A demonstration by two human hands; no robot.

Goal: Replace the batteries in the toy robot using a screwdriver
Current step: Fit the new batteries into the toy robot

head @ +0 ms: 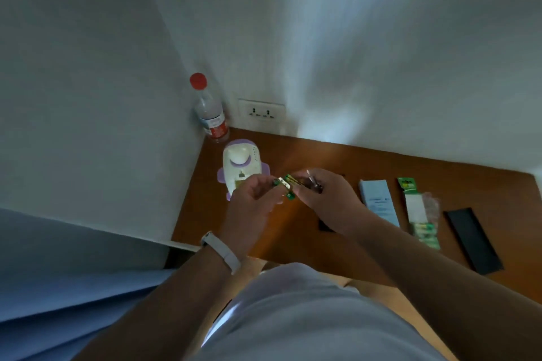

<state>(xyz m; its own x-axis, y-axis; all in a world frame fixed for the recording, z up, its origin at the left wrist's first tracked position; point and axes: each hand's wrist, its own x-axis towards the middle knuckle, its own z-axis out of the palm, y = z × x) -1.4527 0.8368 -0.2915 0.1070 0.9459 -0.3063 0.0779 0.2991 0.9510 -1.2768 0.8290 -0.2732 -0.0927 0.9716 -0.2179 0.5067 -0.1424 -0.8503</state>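
Pinching a small bunch of green batteries (289,182) between left grip (254,199) and right grip (326,199), fingers curled round them, up just over the tabletop (396,164). Also tucking something thin and shiny into the right grip, probably the screwdriver (310,176), but too blurry to swear to. Got the robot (239,165) lying flat just behind the left grip, near the wall corner, with a bottle (210,114) standing behind it. Off to the right on the tabletop, side by side: box (379,202), battery pack (422,215), black strip (472,240).
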